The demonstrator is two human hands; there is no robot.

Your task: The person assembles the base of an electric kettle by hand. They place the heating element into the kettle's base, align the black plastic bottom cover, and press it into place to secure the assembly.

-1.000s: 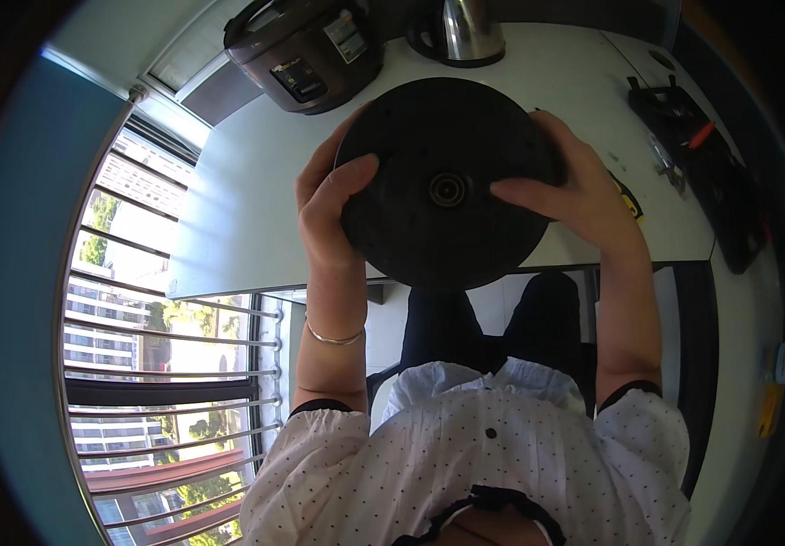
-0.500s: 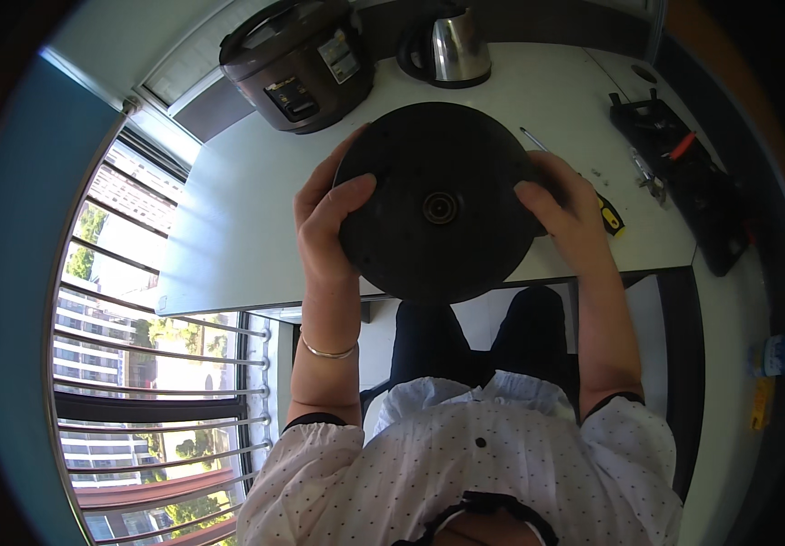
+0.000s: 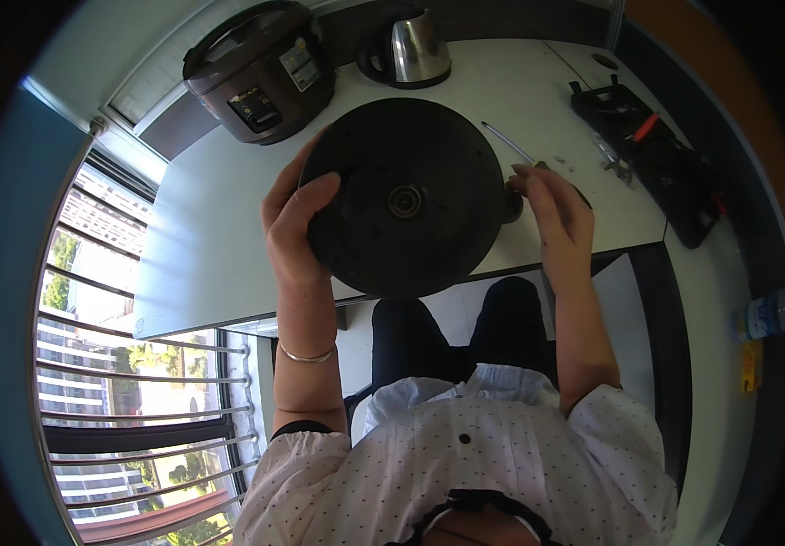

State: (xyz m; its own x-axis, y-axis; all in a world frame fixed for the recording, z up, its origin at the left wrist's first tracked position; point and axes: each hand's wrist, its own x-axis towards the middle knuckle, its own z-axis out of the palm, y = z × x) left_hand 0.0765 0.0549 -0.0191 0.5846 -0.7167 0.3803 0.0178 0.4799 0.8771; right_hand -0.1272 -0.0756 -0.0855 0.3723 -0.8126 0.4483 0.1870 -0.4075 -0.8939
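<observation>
A round black kettle base (image 3: 365, 241) with a ringed connector in its middle is held up before me, its face toward me. My left hand (image 3: 297, 205) grips its left rim, thumb on the face and fingers behind. Beside the right rim, near a small dark tab (image 3: 511, 207), is my right hand (image 3: 556, 205). Its thumb and fingertips come close together in a pinch; whatever is between them is too small to make out. Behind that hand a screwdriver (image 3: 511, 143) lies on the table, its handle partly hidden.
At the back of the white table (image 3: 201, 218) stand a dark rice cooker (image 3: 260, 77) and a steel kettle (image 3: 418, 53). A black tool case (image 3: 656, 150) with a red-handled tool lies at right, small metal parts (image 3: 612, 162) beside it. A barred window (image 3: 146, 364) is at left.
My right hand has come off the face of the kettle base and now pinches beside its right rim. The left hand keeps its grip. The whole view has shifted slightly.
</observation>
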